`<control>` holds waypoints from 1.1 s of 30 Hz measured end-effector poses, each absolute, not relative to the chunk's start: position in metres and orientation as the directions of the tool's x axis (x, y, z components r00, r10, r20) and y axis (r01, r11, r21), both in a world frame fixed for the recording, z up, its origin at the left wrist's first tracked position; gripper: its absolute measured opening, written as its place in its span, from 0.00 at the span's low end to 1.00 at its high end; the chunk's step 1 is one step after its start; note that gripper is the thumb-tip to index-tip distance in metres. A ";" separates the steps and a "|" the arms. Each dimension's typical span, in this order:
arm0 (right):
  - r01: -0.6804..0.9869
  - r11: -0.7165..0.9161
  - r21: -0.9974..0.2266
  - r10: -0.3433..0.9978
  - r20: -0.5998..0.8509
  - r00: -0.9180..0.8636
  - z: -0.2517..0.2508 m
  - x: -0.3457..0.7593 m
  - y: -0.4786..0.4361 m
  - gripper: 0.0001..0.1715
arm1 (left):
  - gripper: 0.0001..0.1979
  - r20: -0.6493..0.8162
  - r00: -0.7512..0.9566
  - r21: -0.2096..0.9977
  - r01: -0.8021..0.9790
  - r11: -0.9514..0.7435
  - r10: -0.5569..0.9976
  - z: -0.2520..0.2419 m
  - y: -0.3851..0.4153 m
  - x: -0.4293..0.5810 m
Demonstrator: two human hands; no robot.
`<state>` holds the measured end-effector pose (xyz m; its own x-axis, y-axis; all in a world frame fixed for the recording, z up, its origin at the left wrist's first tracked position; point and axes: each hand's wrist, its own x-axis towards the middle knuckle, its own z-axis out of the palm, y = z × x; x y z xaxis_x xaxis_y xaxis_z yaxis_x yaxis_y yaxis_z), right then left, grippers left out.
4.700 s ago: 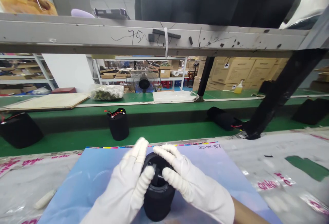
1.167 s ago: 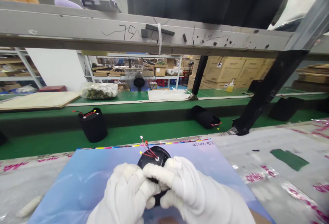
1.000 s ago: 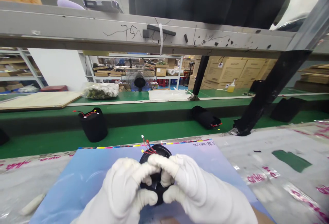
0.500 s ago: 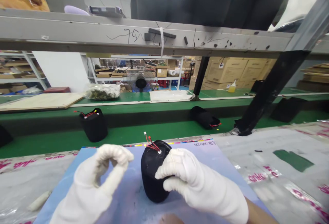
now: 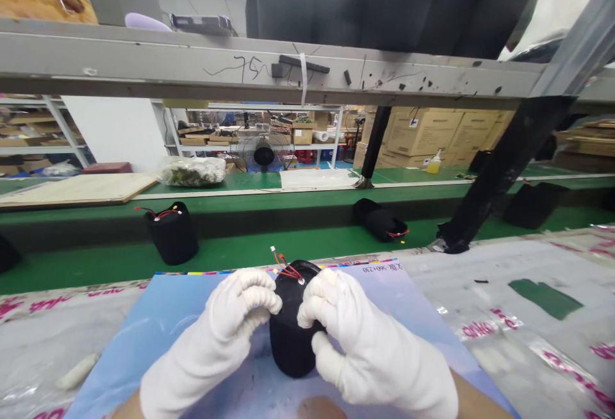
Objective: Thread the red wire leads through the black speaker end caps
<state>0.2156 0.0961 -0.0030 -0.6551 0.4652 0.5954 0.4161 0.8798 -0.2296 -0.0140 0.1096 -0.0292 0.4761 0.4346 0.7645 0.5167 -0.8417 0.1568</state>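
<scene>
A black fabric-looking cylinder (image 5: 293, 345) stands upright in front of me on a blue printed sheet (image 5: 158, 313). Thin red wires (image 5: 288, 271) with small connectors stick out of its top. My left hand (image 5: 235, 320), in a white glove, has its fingers curled against the cylinder's upper left edge; its thumb is mostly hidden. From the other side, my right hand (image 5: 355, 336), also gloved in white, pinches the upper right edge, with the thumb lower down on the side. What lies right under the fingertips cannot be seen.
Behind the sheet runs a green belt (image 5: 230, 259) carrying another upright black cylinder (image 5: 173, 236) and a black one lying down (image 5: 379, 219). A black-wrapped post (image 5: 500, 175) rises at the right. Overhead crosses a grey shelf beam (image 5: 384, 79). A green scrap (image 5: 545, 297) lies at right.
My left hand has moved right, from apart to against the cylinder. My right hand keeps its hold. The cylinders on the belt have shifted slightly left.
</scene>
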 end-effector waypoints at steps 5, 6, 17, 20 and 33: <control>0.343 0.924 -0.170 0.380 0.507 -0.773 0.007 0.233 0.127 0.14 | 0.11 0.812 0.540 -0.056 0.449 -0.892 0.221 -0.024 0.096 0.003; 0.341 0.923 -0.180 0.385 0.478 -0.789 0.010 0.236 0.131 0.15 | 0.13 0.820 0.540 -0.095 0.460 -0.883 0.192 -0.022 0.093 0.005; 0.380 0.873 -0.308 0.483 0.429 -0.763 0.020 0.240 0.109 0.09 | 0.08 0.781 0.536 -0.031 0.548 -0.836 0.322 -0.016 0.095 0.008; 0.398 0.897 -0.192 0.441 0.453 -0.775 0.013 0.230 0.103 0.06 | 0.06 0.766 0.537 -0.030 0.580 -0.814 0.354 -0.017 0.093 0.012; 0.454 0.861 -0.228 0.504 0.491 -0.711 0.003 0.222 0.102 0.06 | 0.06 0.782 0.507 0.014 0.568 -0.823 0.363 -0.018 0.088 0.003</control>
